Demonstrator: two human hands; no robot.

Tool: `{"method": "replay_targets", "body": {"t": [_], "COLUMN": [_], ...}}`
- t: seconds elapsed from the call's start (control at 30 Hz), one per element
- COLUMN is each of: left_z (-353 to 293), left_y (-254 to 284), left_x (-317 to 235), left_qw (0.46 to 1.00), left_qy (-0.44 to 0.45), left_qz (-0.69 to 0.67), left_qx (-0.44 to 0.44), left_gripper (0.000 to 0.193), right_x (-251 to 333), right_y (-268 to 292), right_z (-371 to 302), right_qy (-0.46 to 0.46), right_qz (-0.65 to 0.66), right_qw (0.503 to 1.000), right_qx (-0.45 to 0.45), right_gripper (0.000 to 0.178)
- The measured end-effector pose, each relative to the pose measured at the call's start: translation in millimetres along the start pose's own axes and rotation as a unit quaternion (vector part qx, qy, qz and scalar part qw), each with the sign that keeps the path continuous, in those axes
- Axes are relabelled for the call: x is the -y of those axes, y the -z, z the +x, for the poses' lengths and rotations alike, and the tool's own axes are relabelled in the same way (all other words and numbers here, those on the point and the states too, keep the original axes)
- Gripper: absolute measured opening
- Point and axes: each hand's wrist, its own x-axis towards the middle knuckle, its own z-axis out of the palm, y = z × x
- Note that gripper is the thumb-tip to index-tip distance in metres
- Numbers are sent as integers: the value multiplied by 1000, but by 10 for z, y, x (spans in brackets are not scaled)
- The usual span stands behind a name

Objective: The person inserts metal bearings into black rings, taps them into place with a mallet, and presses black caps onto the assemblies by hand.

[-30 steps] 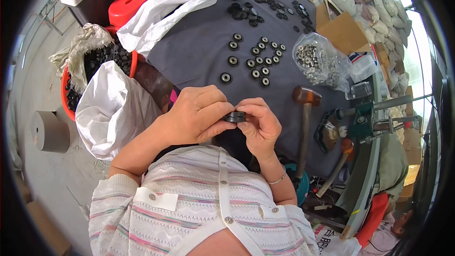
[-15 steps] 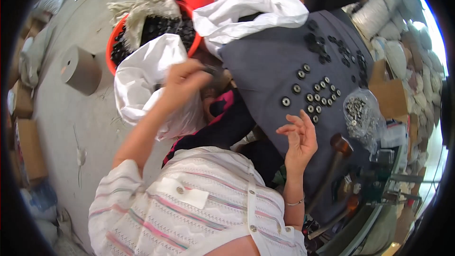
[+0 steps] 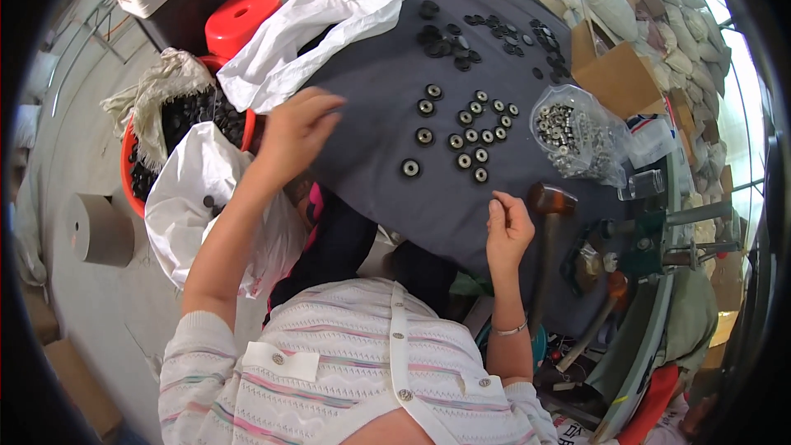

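My left hand is over the left edge of the grey cloth-covered table, beside the white sacks. Its bent fingers are partly spread and point right, and I see nothing in them. Black round wheels with metal centres lie in loose rows on the cloth between my hands. My right hand is just nearer than these rows, its fingers curled in and thumb against the index finger. Whether anything small is between them is hidden. A hammer lies just right of it.
A red tub of black parts and an open white sack stand left, below another white sack. Black discs lie at the table's far side. Right are a clear bag of metal parts, a cardboard box and a green vise.
The view has turned right. My left hand has moved from above the open white sack to the table's edge, and the dark thing at its fingers is gone. My right hand's fingers have curled in.
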Motion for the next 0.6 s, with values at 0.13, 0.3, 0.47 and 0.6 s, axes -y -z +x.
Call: {"method": "replay_targets", "body": {"t": [0.13, 0.3, 0.47, 0.6], "left_z": [805, 1428, 1763, 1884], "left_y": [-677, -1338, -1785, -1969], "left_x": [255, 596, 552, 636], "left_qw": [998, 999, 985, 953], "left_qy": [-47, -35, -52, -87], "left_qz": [-35, 25, 165, 289], "left_qx": [25, 27, 24, 29], "left_gripper": [26, 28, 30, 27], "right_x": [-155, -95, -106, -102], "right_y": [1, -43, -27, -24], "right_z": [-59, -32, -5, 2], "right_qy": [60, 68, 65, 69], "right_qz": [-112, -127, -133, -116], "right_qw": [991, 989, 989, 991], "right_qx": [-44, -25, -9, -14], "right_gripper": [9, 9, 9, 9]}}
